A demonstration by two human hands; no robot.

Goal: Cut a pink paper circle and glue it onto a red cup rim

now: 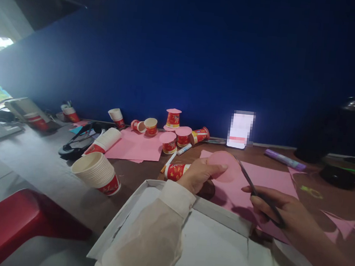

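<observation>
Left hand (197, 174) pinches pink disc (230, 164) above pink sheet (273, 180); right hand (291, 211) grips scissors (249, 181), also above the sheet. I'd turn the disc, not the scissors, for smooth edges.

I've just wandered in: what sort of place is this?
Probably a craft workspace, judging by the stacked white-and-red paper cups, the pink paper sheets on the brown table, and the dark-handled scissors in the right hand.

Daylight glares at far left, while the blue wall (185, 54) darkens rightward.
</observation>
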